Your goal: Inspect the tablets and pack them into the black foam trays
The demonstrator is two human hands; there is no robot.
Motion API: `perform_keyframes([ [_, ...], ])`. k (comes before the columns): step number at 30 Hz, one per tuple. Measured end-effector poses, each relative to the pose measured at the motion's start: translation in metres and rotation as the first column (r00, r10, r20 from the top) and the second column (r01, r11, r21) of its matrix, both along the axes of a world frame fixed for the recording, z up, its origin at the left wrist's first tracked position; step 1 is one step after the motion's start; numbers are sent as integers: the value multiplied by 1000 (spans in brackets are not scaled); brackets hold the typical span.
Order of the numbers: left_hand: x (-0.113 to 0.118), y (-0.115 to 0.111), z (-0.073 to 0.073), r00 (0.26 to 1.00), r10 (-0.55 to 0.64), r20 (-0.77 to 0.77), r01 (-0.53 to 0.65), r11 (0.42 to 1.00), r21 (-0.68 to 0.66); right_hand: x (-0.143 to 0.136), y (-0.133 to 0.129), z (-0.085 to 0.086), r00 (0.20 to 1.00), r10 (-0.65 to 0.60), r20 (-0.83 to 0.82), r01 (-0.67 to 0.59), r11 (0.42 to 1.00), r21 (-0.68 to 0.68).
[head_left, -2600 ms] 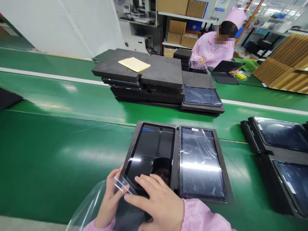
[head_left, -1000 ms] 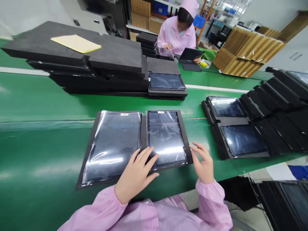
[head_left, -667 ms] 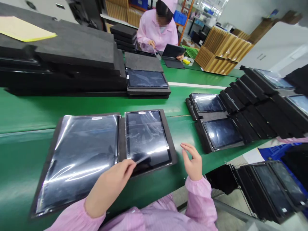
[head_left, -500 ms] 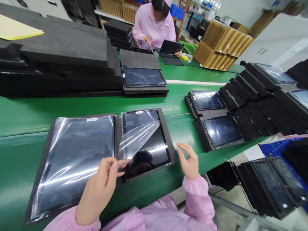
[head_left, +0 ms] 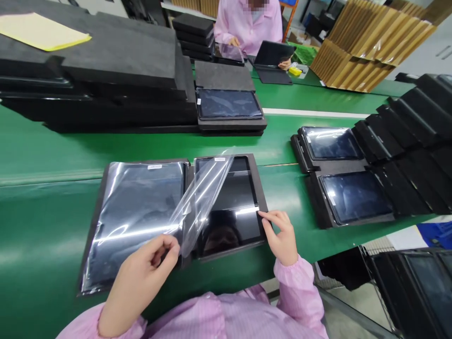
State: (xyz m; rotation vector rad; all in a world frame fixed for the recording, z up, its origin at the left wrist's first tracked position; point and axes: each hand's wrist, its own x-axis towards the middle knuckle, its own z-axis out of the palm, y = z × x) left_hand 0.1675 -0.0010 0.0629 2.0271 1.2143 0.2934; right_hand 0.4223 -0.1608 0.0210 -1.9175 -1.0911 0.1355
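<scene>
My left hand pinches the near corner of a clear plastic film. The film is folded diagonally off a black tablet, baring most of its glossy screen, while its far end still lies over the upper left. That tablet rests in a dark foam tray. Touching the tray's right edge, my right hand has thumb and forefinger apart with nothing between them. A larger film-covered tablet with a white label lies in the left half of the foam, under and beside my left hand.
Stacked black foam trays stand at the back left, a yellow paper on top. More trays with tablets lean at the right. Across the green table, a co-worker sits beside cardboard dividers.
The film has been peeled further back toward the left, uncovering more screen. My right hand has come to the tray's right edge. The camera view has shifted left.
</scene>
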Motion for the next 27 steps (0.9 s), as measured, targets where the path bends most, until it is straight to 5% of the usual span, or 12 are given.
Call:
perform_keyframes([
  [5, 1, -3, -11, 959, -248, 140, 219, 957, 192, 1, 4, 2, 1000, 15, 5, -15, 999, -36],
  [8, 5, -7, -22, 941, -326, 93, 274, 893, 356, 0, 9, 9, 999, 34, 3, -34, 998, -46],
  [12, 13, -11, -26, 964, -253, -78, 254, 800, 544, -4, 19, 22, 995, 92, -34, -94, 993, -75],
  [16, 18, -14, -27, 967, -194, -163, 253, 774, 580, -17, 31, 36, 998, 30, -56, -39, 983, -177],
  [19, 17, -15, -29, 968, -159, -193, 243, 774, 584, -30, 39, 48, 979, 100, -180, -115, 991, -72],
  [21, 15, -15, -31, 963, -162, -216, 258, 790, 557, -37, 46, 55, 878, 203, -433, -208, 977, 36],
  [24, 12, -15, -33, 951, -192, -244, 293, 816, 499, -42, 62, 59, 528, 270, -805, -262, 954, 148],
  [27, 11, -13, -34, 944, -213, -253, 314, 819, 480, -45, 82, 57, 220, 285, -933, -268, 937, 223],
])
